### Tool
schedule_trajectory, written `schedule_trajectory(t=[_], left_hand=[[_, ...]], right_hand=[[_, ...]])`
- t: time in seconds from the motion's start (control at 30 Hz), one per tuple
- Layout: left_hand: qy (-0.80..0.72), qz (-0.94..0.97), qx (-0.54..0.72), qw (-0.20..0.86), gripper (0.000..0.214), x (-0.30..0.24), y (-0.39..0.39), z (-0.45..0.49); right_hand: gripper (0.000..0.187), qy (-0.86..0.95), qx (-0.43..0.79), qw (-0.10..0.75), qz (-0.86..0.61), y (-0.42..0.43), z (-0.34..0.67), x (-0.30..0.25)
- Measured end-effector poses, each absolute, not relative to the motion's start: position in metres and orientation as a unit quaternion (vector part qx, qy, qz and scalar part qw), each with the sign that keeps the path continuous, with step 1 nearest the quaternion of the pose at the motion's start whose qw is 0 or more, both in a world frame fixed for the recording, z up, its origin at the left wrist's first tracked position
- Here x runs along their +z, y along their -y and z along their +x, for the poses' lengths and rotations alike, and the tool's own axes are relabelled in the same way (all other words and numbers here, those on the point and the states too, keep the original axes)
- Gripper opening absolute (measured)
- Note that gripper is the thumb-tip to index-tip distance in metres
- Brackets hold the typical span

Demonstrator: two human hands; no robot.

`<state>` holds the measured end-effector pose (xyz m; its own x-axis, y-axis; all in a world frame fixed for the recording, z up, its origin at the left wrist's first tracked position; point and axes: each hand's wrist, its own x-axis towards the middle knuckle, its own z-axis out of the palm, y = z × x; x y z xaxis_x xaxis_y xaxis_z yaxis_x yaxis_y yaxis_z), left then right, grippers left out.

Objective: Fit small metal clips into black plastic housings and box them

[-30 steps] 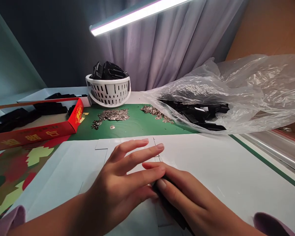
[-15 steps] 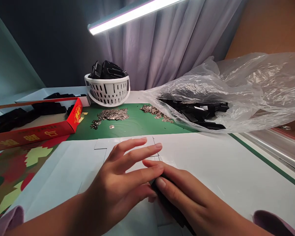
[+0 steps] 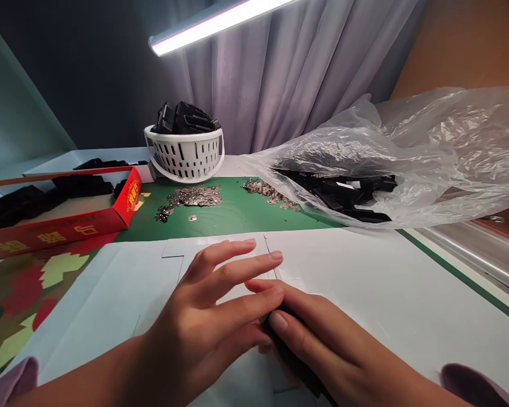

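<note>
A long black plastic part [image 3: 294, 357] slants down toward the bottom edge, largely covered by my fingers. My right hand [image 3: 328, 333] is closed around it, thumb along its upper side. At its far end, my left hand [image 3: 214, 308] has thumb and index finger against the part, while its other fingers stretch out above the paper. The left index fingertip meets my right index finger. Whatever sits between the left fingertips is hidden. Under both hands lies white paper [image 3: 390, 282] with dark lines.
Two piles of small metal pieces [image 3: 197, 196] lie on the green mat [image 3: 237, 215]. Behind stands a white basket [image 3: 186, 155] of black parts. A red box [image 3: 68, 223] with black parts is at left; a clear plastic bag [image 3: 407, 147] holding more black parts is at right.
Both hands keep nearly the same pose on the black plastic part. The left fingers have shifted very slightly; the whole view has moved a little.
</note>
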<state>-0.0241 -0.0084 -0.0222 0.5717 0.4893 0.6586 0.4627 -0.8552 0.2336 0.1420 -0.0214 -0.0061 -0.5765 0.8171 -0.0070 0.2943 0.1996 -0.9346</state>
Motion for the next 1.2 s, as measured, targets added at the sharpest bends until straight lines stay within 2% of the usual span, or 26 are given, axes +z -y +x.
schedule_trajectory(t=[1.2], left_hand=[[-0.252, 0.898, 0.355, 0.057, 0.021, -0.0206, 0.0081, -0.0256]], right_hand=[[0.015, 0.733, 0.477, 0.275, -0.400, 0.0239, 0.1388, -0.0056]])
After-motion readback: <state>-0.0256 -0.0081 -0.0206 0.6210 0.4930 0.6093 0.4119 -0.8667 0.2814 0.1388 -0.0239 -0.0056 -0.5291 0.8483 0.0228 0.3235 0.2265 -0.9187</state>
